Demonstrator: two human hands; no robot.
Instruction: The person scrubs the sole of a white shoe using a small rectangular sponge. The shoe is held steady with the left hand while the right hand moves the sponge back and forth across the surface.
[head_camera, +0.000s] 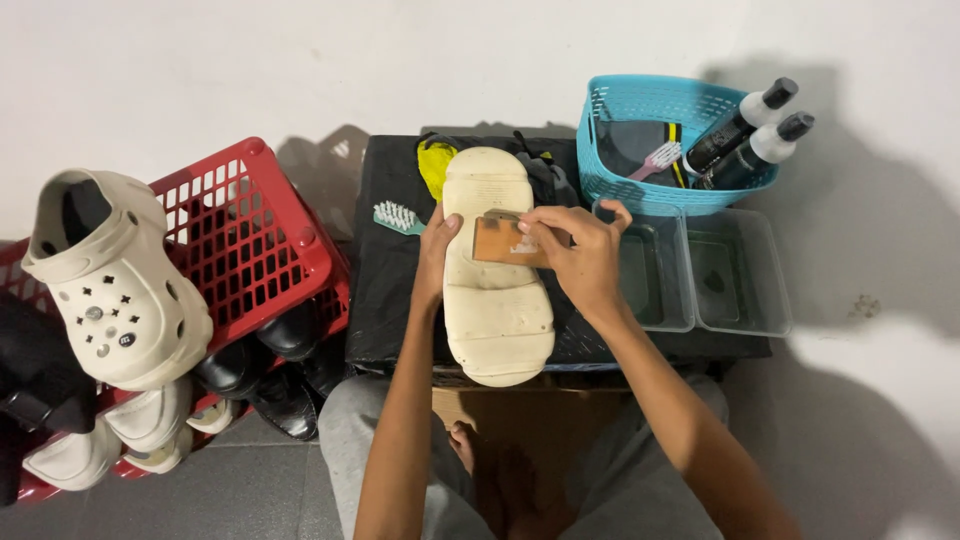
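- The cream foam slide sandal (495, 300) lies sole-up on the black bench (385, 290).
- The left hand (436, 262) clasps its edge; the right hand (580, 255) presses a wooden brush (508, 241) on it.
- It looks light, springy and likely slick when wet, so it is best gripped at its sides.

Left hand (436, 262) — fingers curled, thumb up; right hand (580, 255) — fingers bent, pressing down, wrist angled inward.

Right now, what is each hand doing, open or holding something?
Left hand: closed on the edge of the cream slide sandal, steadying it.
Right hand: gripping a brown brush block against the sandal.
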